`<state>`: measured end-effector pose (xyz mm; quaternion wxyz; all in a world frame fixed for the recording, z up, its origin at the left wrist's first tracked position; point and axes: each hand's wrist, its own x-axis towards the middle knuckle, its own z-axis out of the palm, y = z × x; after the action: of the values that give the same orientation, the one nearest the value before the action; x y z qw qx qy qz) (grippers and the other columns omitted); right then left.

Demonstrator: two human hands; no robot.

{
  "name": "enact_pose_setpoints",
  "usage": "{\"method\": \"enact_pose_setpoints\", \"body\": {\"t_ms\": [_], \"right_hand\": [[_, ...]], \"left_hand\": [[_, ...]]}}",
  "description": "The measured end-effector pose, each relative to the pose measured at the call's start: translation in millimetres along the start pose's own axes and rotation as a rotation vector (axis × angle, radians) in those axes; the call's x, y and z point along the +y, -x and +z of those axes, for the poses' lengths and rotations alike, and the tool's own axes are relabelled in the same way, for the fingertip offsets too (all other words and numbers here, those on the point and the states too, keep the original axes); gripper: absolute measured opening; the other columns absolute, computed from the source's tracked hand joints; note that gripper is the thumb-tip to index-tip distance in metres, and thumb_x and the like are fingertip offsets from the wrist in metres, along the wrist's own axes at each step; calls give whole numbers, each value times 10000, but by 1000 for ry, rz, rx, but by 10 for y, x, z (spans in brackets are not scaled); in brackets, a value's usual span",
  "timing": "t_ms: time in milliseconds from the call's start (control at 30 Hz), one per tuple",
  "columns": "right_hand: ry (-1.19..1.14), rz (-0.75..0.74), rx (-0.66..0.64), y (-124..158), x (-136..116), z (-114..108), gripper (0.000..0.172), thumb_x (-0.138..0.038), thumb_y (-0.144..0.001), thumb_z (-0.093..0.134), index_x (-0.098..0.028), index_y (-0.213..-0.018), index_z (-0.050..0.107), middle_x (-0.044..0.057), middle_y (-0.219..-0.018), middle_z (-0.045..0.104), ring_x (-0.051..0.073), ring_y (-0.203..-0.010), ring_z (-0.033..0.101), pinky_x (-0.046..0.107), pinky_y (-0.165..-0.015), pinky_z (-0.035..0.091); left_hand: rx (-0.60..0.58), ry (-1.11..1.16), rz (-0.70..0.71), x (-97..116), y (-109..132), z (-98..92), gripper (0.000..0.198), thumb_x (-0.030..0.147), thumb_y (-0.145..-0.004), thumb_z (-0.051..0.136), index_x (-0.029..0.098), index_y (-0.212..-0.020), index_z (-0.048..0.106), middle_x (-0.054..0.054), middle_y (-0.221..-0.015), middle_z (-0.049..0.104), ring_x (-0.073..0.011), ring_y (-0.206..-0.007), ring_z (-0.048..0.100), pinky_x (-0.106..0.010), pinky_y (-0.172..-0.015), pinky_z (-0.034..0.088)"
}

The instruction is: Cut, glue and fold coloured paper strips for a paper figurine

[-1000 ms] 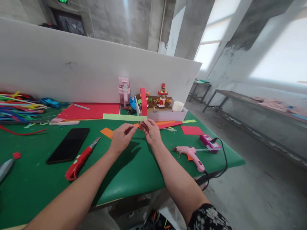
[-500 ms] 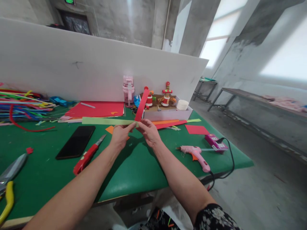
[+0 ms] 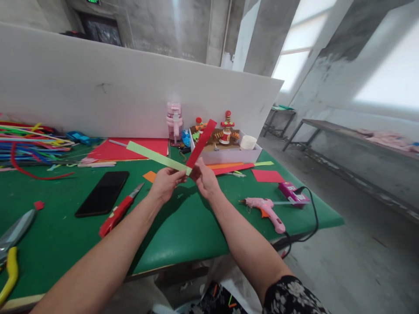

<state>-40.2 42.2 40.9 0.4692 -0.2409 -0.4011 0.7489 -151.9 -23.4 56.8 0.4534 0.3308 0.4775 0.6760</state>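
Above the green table (image 3: pixel 183 226) I hold two paper strips that meet at one end in a V. My left hand (image 3: pixel 166 183) is closed on the light green paper strip (image 3: pixel 153 156), which slants up to the left. My right hand (image 3: pixel 205 178) pinches near the corner where the strips overlap. From that corner the red paper strip (image 3: pixel 202 143) rises to the right. The right fingertips are partly hidden behind the strips. A small orange paper piece (image 3: pixel 149 176) lies just left of my left hand.
To the left lie a red utility knife (image 3: pixel 119 213), a black phone (image 3: pixel 104 194), scissors (image 3: pixel 15 240) and many pipe cleaners (image 3: pixel 32 144). A pink glue gun (image 3: pixel 266 209) with its cord lies right. Behind are a shallow box (image 3: pixel 229 155) of crafted figures and a pink bottle (image 3: pixel 174 124).
The green strip has tilted from nearly level to slanting up at its left end. The red strip has swung to the right. Both hands stay close together at the joined end.
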Motion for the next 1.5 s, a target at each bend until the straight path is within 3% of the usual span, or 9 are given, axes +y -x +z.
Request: {"method": "enact_pose_setpoints", "body": {"t_ms": [100, 267, 400, 567, 900, 1067, 1167, 1300, 1500], "right_hand": [[-39, 97, -27, -22, 3, -38, 330, -520, -786, 734, -202, -725, 670, 41, -732, 737, 216, -802, 699, 355, -772, 566], [-63, 129, -78, -3, 3, -97, 186, -277, -684, 838, -202, -736, 675, -21, -688, 705, 134, -662, 636, 280, -739, 547], [-58, 157, -59, 16, -27, -92, 213, -244, -626, 867, -190, -686, 669, -44, -614, 658, 99, -597, 582, 246, -695, 520], [-2, 157, -53, 54, -87, -54, 246, -257, -586, 892, -185, -695, 683, -35, -664, 682, 98, -641, 605, 244, -712, 503], [70, 95, -75, 65, -94, -41, 303, -284, -505, 919, -196, -678, 687, -42, -665, 678, 112, -685, 616, 282, -765, 509], [106, 37, -89, 59, -79, -51, 352, -324, -469, 925, -201, -700, 689, -50, -668, 684, 111, -687, 627, 292, -790, 521], [204, -4, -89, 50, -77, -66, 339, -333, -512, 903, -198, -766, 723, -32, -703, 707, 118, -697, 639, 297, -794, 525], [431, -69, -78, 19, -79, -98, 226, -334, -589, 850, -191, -713, 726, -17, -672, 705, 125, -652, 620, 291, -734, 521], [552, -181, 3, -14, -72, -116, 139, -311, -663, 797, -203, -717, 728, -23, -647, 686, 129, -633, 598, 278, -694, 491]], "left_hand": [[-6, -11, -9, 9, 9, 2, 497, 419, -338, 936, 131, -678, 717, -29, -636, 699, -123, -556, 584, -287, -584, 488], [-20, -40, -18, 15, 28, 8, 477, 405, -340, 928, 126, -668, 723, -36, -621, 701, -126, -535, 586, -284, -561, 484], [-14, -67, -14, 24, 34, 15, 467, 414, -347, 912, 131, -668, 722, -37, -624, 707, -130, -535, 590, -286, -571, 490], [-13, -131, -2, 77, 66, 28, 428, 417, -377, 897, 143, -650, 715, -32, -593, 697, -136, -530, 574, -266, -532, 450], [7, -238, 2, 78, 71, -8, 434, 464, -428, 882, 142, -663, 713, 4, -501, 653, -110, -428, 508, -223, -422, 379], [22, -248, 27, 20, 51, -19, 494, 504, -447, 865, 133, -747, 735, -15, -583, 701, -117, -455, 528, -226, -430, 387], [29, -276, 55, -2, 20, -51, 467, 490, -451, 869, 139, -730, 738, -31, -623, 724, -144, -516, 575, -244, -485, 430], [28, -330, 88, -7, -9, -98, 393, 469, -471, 874, 155, -644, 712, -19, -561, 686, -151, -517, 565, -250, -484, 408], [-43, -339, 83, 43, -10, -112, 510, 639, -551, 798, 160, -696, 699, -1, -593, 669, -118, -517, 525, -236, -498, 386]]}}
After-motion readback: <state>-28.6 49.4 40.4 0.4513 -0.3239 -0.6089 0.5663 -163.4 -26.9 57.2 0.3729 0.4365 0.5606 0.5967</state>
